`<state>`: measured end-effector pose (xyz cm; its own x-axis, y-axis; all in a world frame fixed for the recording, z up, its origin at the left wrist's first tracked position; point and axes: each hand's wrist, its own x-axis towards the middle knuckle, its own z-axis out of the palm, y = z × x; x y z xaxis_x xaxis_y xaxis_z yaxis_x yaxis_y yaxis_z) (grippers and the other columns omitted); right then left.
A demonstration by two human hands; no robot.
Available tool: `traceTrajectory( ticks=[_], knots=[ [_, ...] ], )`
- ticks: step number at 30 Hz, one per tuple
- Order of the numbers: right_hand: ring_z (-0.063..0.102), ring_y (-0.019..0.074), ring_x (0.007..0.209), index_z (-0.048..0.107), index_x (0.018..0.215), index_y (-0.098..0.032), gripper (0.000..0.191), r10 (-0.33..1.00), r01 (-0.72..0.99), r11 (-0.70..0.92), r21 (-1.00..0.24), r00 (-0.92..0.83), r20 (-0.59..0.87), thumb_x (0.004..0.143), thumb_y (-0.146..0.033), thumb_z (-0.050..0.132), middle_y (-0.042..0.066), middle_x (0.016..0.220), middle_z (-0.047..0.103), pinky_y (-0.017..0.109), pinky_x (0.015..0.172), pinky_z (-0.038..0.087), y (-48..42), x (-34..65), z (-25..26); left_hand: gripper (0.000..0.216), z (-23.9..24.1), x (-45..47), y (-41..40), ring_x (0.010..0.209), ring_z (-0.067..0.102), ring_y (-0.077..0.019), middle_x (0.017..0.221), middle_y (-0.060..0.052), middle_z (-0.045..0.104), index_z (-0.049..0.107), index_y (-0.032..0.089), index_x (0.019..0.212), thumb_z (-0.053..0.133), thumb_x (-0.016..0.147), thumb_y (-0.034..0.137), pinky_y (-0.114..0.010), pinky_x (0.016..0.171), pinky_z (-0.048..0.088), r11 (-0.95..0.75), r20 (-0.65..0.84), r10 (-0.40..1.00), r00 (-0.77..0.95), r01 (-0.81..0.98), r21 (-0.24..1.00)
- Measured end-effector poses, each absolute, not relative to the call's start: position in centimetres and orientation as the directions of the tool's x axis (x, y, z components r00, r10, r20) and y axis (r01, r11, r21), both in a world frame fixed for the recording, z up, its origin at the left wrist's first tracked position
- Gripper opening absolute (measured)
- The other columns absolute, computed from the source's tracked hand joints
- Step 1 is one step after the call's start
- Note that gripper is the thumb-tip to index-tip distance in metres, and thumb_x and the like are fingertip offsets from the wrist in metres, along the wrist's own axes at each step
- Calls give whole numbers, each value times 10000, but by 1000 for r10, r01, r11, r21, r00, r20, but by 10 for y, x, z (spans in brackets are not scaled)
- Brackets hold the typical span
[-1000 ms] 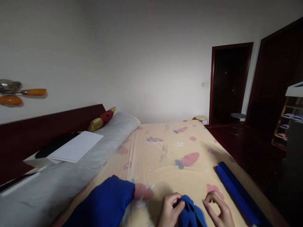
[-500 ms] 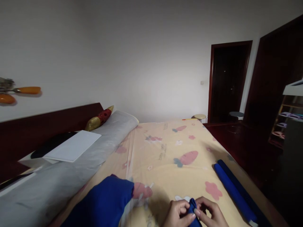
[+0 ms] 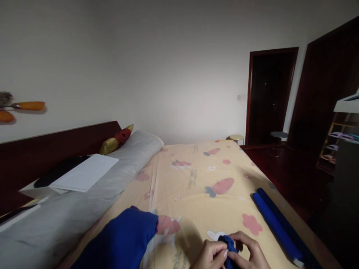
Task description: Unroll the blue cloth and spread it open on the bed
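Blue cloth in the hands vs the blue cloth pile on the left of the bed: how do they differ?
The blue cloth in the hands is a small bunched wad; the blue cloth pile is much bigger and spread wide. The wad is pinched between the left hand and right hand; the pile lies untouched on the bed sheet. Both are the same deep blue.

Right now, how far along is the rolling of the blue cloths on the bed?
Two tight blue rolls already lie side by side by the bed's right edge. In hand: left hand and right hand pinch a small bunched blue cloth between them, only partly in view. Left: a larger blue fabric pile sits loose on the yellow sheet.
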<state>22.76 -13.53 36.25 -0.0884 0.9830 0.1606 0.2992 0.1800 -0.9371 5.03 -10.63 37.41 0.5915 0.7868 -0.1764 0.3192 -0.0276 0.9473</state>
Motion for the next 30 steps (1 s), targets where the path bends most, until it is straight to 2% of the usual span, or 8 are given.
traceTrajectory(
  ticks=[8,12,14,16,19,23,27,30],
  knots=[
    [614,166,703,711,1000,-254,298,935,336,354,-873,-93,344,728,-292,595,49,814,741,288,643,506,-136,228,357,352,366,58,-105,586,465,-73,606,51,503,612,175,702,623,726,526,-248,589,344,13,-156,821,549,255,967],
    [624,159,740,649,1091,-254,372,946,341,322,-883,-93,309,725,-250,585,44,924,742,275,662,510,-132,227,345,326,362,60,-104,594,463,-72,606,50,499,617,172,689,619,739,493,-243,581,340,2,-126,839,529,229,973],
    [606,147,726,613,1026,-241,282,961,335,270,-903,-38,274,747,-281,596,26,876,705,269,668,504,-130,225,335,326,358,60,-102,580,472,-73,601,56,498,620,179,696,625,733,503,-244,580,364,10,-119,841,528,204,979],
    [568,133,673,555,851,-240,154,960,340,244,-908,45,275,758,-341,623,-14,745,625,257,643,488,-129,224,326,338,353,59,-100,575,479,-74,598,59,492,614,179,683,642,717,514,-244,576,381,14,-109,840,531,181,983],
    [530,126,642,482,680,-243,262,942,386,261,-885,97,320,756,-426,653,-34,661,548,250,615,464,-129,222,320,360,350,58,-99,572,484,-70,596,53,512,627,168,675,660,699,526,-238,567,379,22,-112,856,505,180,983],
    [535,130,669,520,639,-233,307,953,405,269,-874,19,302,764,-482,647,-17,686,569,253,636,455,-131,223,327,405,354,59,-100,659,553,-100,681,6,633,690,170,766,687,660,562,-238,590,404,63,-131,860,493,152,986],
    [547,138,723,506,693,-226,324,971,389,236,-890,-64,230,842,-514,514,6,752,574,273,688,445,-132,225,333,563,357,60,-99,628,538,-101,628,7,594,700,147,719,685,572,690,-249,579,408,67,-142,872,469,173,983],
    [550,153,755,482,720,-225,309,968,379,248,-891,-126,216,881,-479,412,24,780,569,294,714,440,-132,225,333,613,353,59,-97,637,554,-113,647,-9,625,708,152,723,667,545,737,-260,586,422,64,-151,876,457,201,978]
  ],
)
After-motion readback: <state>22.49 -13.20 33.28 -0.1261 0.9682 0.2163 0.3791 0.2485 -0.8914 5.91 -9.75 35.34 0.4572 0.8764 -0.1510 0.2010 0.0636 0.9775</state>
